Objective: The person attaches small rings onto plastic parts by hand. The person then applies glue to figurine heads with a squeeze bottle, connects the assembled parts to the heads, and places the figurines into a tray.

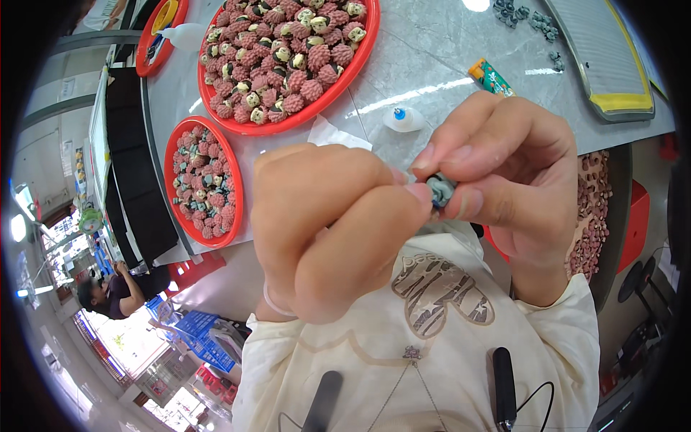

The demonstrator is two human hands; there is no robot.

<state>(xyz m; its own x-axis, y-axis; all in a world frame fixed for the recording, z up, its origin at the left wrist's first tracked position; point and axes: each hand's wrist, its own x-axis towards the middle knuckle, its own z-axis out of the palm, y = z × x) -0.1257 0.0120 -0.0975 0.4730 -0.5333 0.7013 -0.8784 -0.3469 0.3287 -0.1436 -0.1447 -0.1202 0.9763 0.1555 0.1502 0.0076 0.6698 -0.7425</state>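
Observation:
Close under the camera, my left hand (327,227) and my right hand (500,173) meet fingertip to fingertip around one small grey-blue piece (440,190). Thumb and fingers of both hands pinch it, and most of the piece is hidden between them. Behind the hands, on the grey table (432,50), stands a large red tray (363,54) heaped with small pink and cream figurines. To its left lies a smaller red tray (170,155) with more of the same pink pieces mixed with grey ones.
A small glue bottle with a blue cap (403,119), a green tube (491,78) and white paper (335,135) lie near my hands. Several grey pieces (522,14) sit at the back beside a grey tray with a yellow edge (612,57). Pink pieces fill a bin (594,216) at right. Another person (115,291) sits far left.

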